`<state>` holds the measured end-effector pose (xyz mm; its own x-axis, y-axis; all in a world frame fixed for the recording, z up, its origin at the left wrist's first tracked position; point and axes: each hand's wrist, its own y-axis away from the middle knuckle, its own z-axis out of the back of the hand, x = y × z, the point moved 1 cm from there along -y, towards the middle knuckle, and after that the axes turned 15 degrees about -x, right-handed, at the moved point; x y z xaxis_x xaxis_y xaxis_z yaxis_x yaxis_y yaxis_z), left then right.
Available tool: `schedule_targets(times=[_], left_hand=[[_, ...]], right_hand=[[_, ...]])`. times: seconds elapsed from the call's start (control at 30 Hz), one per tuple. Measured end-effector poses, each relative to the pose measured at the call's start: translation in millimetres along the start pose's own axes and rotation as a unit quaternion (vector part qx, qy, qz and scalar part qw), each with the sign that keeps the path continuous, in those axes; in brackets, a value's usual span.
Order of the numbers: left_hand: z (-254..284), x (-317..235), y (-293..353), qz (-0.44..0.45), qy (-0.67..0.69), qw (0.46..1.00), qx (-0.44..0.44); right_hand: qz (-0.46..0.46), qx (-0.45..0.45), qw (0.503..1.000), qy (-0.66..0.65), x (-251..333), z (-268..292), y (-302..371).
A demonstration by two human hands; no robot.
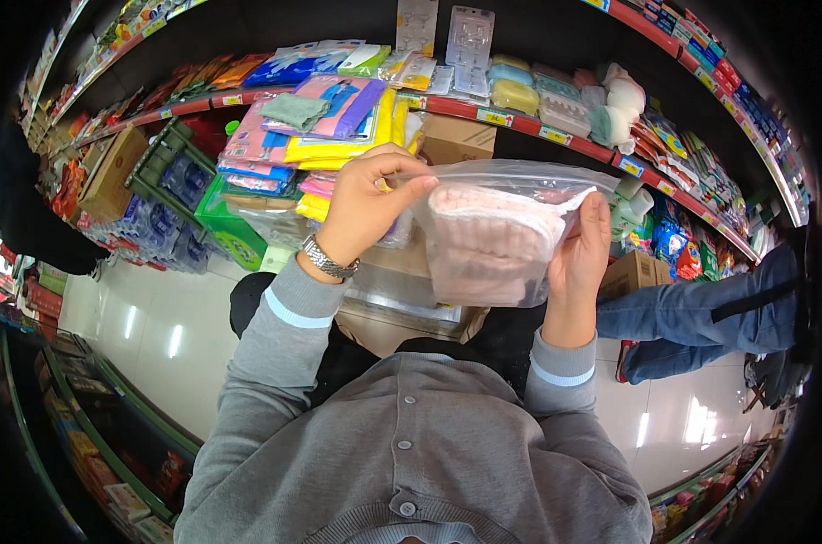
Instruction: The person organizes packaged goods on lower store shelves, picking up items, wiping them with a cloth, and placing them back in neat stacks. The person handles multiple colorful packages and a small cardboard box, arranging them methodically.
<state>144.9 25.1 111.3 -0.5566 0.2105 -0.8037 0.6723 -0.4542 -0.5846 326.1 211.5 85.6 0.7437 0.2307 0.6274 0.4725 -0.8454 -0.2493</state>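
Note:
A folded pale pink towel with a white edge (493, 227) lies inside a clear plastic bag (511, 172), held up in front of me. My left hand (380, 192) pinches the bag's upper left corner between thumb and fingers. At the opposite side, my right hand (581, 258) grips the bag's edge, its thumb near the upper right corner; some of those fingers are hidden behind the plastic. Behind my left hand rises a stack of flat packages in yellow, pink and purple (338, 118), with a small grey-green cloth (295, 111) on top.
Shelves with red edges and price tags (493, 116) curve across the back, loaded with packaged goods. A green crate (171, 172) and a cardboard box (112, 172) stand at left. At right, a person in jeans (701, 313) is close by, near another cardboard box (633, 274).

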Motion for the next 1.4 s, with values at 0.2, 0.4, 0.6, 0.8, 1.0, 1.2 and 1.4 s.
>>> schedule_targets(times=[0.2,0.4,0.6,0.8,1.0,1.2,1.4], left_hand=[[-7.0,-28.1,2.8,-0.078,-0.013,0.997,0.000],[-9.9,-37.6,12.4,-0.156,-0.076,0.985,0.021],[3.6,-38.6,16.0,-0.132,-0.099,0.986,0.018],[10.6,-31.2,17.9,-0.117,-0.072,0.990,-0.004],[13.9,-27.4,15.0,0.005,0.117,0.990,-0.079],[8.5,-33.4,-6.0,0.018,0.153,0.985,-0.081],[-1.8,-28.2,-12.3,0.040,0.167,0.982,-0.082]], right_hand=[[0.238,-0.117,0.922,0.283,13.8,11.4,-7.2],[0.414,0.196,0.714,0.529,30.2,-35.7,16.0],[0.391,0.249,0.706,0.535,-4.1,-42.0,11.1],[0.442,0.244,0.675,0.537,0.6,-45.0,9.3],[0.434,0.040,0.783,0.445,10.4,22.3,7.0],[0.112,0.108,0.948,0.277,-28.4,59.9,19.4],[0.030,0.054,0.954,0.295,-36.6,43.5,15.4]])
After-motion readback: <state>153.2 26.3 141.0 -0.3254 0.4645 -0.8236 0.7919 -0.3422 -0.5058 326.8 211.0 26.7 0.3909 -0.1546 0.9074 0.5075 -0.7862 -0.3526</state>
